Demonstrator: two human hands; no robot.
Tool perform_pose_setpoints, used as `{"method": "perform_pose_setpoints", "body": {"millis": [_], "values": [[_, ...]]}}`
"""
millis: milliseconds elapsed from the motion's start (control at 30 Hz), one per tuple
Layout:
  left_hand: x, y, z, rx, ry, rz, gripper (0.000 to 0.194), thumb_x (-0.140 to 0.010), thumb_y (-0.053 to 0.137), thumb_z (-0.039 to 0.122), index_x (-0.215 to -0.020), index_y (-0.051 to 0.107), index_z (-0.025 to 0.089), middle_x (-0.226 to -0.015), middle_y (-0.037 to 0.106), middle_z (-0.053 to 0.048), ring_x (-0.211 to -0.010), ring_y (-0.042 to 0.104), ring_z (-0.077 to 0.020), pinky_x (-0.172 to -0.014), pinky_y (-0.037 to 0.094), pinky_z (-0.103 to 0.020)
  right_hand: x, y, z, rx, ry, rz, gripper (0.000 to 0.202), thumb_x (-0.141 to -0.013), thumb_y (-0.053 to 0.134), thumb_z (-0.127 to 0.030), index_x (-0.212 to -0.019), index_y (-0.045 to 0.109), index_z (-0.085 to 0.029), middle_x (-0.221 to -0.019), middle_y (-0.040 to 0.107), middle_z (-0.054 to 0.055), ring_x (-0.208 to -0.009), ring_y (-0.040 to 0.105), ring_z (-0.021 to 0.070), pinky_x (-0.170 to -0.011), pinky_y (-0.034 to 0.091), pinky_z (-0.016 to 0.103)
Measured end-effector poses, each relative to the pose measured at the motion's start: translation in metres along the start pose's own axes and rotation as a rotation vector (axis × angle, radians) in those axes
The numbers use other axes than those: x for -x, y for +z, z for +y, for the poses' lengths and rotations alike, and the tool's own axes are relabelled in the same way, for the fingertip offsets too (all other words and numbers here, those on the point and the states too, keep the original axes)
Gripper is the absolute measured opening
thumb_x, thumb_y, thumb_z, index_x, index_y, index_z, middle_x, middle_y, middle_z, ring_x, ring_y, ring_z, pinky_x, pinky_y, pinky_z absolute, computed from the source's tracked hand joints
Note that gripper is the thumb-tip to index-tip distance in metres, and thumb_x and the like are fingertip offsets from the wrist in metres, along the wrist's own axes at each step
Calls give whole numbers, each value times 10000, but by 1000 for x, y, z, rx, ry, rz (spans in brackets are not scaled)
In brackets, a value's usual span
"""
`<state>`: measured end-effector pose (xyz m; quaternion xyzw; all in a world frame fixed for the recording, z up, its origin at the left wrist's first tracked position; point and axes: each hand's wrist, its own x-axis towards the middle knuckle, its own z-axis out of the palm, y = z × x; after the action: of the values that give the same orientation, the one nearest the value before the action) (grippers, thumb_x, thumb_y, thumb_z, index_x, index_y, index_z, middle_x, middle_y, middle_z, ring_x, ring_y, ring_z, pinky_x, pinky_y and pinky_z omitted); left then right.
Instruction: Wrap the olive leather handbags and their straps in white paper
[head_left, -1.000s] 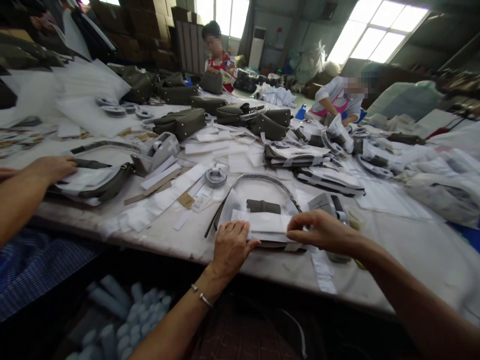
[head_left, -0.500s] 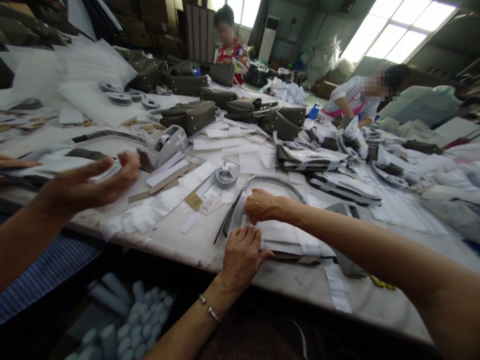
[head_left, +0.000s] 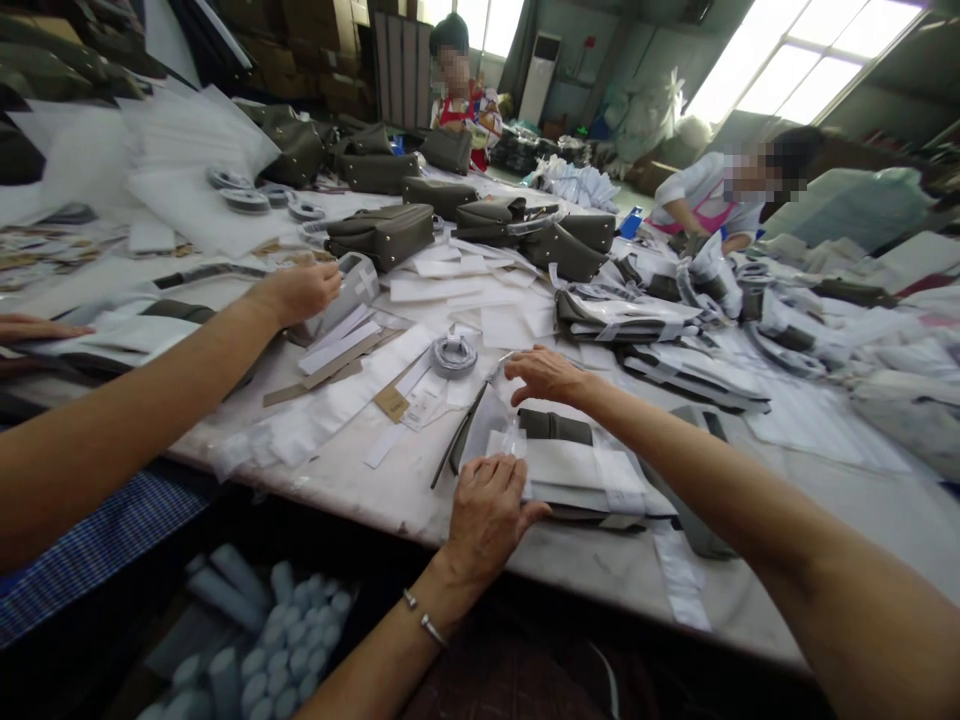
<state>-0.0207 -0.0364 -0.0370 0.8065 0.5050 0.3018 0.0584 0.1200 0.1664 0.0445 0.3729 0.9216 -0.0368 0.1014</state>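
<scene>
A flat olive bag (head_left: 555, 427) with white wrapping sheets (head_left: 559, 465) lies at the table's front edge. My left hand (head_left: 487, 505), with a metal bracelet at its wrist, rests on the wrapping at the bag's near left corner, palm down, fingers side by side. Over the bag's far left corner is my right hand (head_left: 546, 375), its fingers bent and apart, nothing seen between them. A wrapped coil (head_left: 453, 354) and a brown tag (head_left: 391, 402) lie to the left of the bag.
At the left, a co-worker's hand (head_left: 300, 290) reaches to a grey padded piece (head_left: 349, 290) near another bag. Olive bags (head_left: 382, 232) and wrapped bags (head_left: 626, 312) lie farther back. Two people stand behind the table. Pale rolls (head_left: 289, 635) are below its edge.
My right hand has lifted off the wrapping and opened, uncovering the olive part of the bag. My left hand has stayed put. The co-worker's hand has moved right and away.
</scene>
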Motion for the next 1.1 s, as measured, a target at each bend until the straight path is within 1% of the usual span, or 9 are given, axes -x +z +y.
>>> {"method": "perform_pose_setpoints", "body": {"millis": [67, 133, 267, 433, 567, 700, 833, 1000, 1100], "values": [[0, 0, 0, -11, -5, 4, 524, -859, 622, 551, -1208, 576, 164, -1137, 668, -103, -1099, 598, -253, -961, 427, -436, 14, 0, 2, -97, 167, 55, 270, -786, 777, -397, -959, 721, -198, -976, 727, 50, -870, 633, 210, -771, 375, 284], [0, 0, 1, -24, -2, 9, 525, -847, 642, 548, -1207, 577, 170, -1134, 669, -94, -1093, 599, -249, -954, 432, -432, 30, 5, -4, -190, 235, 87, 237, -888, 655, -415, -965, 734, -205, -904, 734, 29, -800, 642, 187, -726, 394, 267], [-1, -1, 1, -33, -7, 0, 485, -861, 632, 545, -1183, 583, 186, -1120, 672, -86, -1076, 604, -244, -942, 431, -429, 51, 28, -30, -339, 192, 98, 241, -936, 572, -367, -978, 749, -210, -980, 726, 35, -885, 645, 179, -797, 419, 244], [-2, -3, 2, -42, -5, -7, 448, -889, 617, 510, -1191, 578, 181, -1119, 671, -77, -1076, 602, -238, -939, 432, -418, 47, 50, -46, -317, 204, 84, 287, -972, 483, -287, -901, 744, -192, -1016, 710, 75, -941, 625, 192, -848, 401, 260], [-4, -3, 3, -74, -7, 2, 398, -895, 624, 489, -1155, 603, 188, -1089, 675, -80, -1046, 611, -238, -909, 452, -413, 42, 52, -45, -317, 239, 77, 407, -1010, 395, -314, -815, 725, -178, -983, 708, 90, -932, 618, 185, -833, 392, 256], [-4, -5, 2, -95, -1, 13, 359, -925, 586, 474, -1151, 619, 197, -1076, 680, -84, -1019, 619, -236, -902, 461, -416, 45, 50, -48, -332, 287, 89, 482, -1033, 321, -406, -906, 721, -170, -1008, 707, 97, -920, 626, 186, -786, 396, 258], [12, -10, -2, -69, 64, 22, 398, -939, 547, 502, -1189, 616, 200, -1130, 684, -87, -1067, 616, -239, -935, 450, -415, 57, 50, -62, -344, 321, 87, 548, -1042, 265, -448, -928, 717, -160, -981, 712, 107, -880, 634, 193, -767, 398, 274], [42, -26, 3, -7, 102, 16, 434, -978, 453, 503, -1224, 613, 184, -1171, 689, -99, -1094, 623, -241, -965, 449, -417, 76, 61, -95, -292, 270, 109, 495, -1014, 355, -526, -964, 708, -183, -1031, 704, 104, -987, 616, 240, -836, 404, 311], [41, -43, 6, 39, 109, -21, 421, -983, 438, 506, -1172, 637, 187, -1126, 708, -86, -1053, 647, -237, -912, 485, -397, 80, 69, -109, -181, 266, 162, 443, -987, 431, -537, -1050, 676, -174, -1086, 682, 117, -1040, 587, 276, -874, 406, 357]]}}
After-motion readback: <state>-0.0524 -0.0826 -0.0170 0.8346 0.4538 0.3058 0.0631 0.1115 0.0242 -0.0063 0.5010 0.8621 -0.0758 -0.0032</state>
